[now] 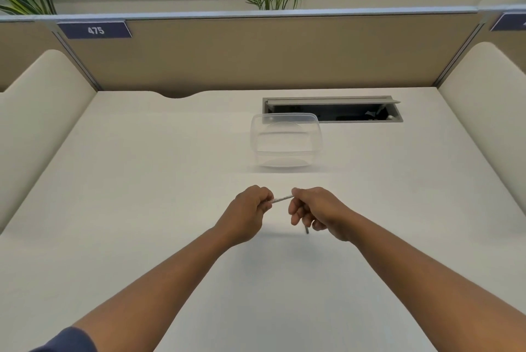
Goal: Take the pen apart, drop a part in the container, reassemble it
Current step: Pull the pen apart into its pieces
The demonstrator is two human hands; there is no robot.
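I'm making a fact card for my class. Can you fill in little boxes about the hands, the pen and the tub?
left hand: shut on one end of the pen
right hand: shut on the pen's other end; a small dark piece sticks out below its fingers
container: clear, no lid, looks empty, beyond the hands
desk: white

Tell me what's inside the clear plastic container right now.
Nothing shows inside the clear plastic container; only the white desk shows through it. Both hands hold the pen nearer the camera.
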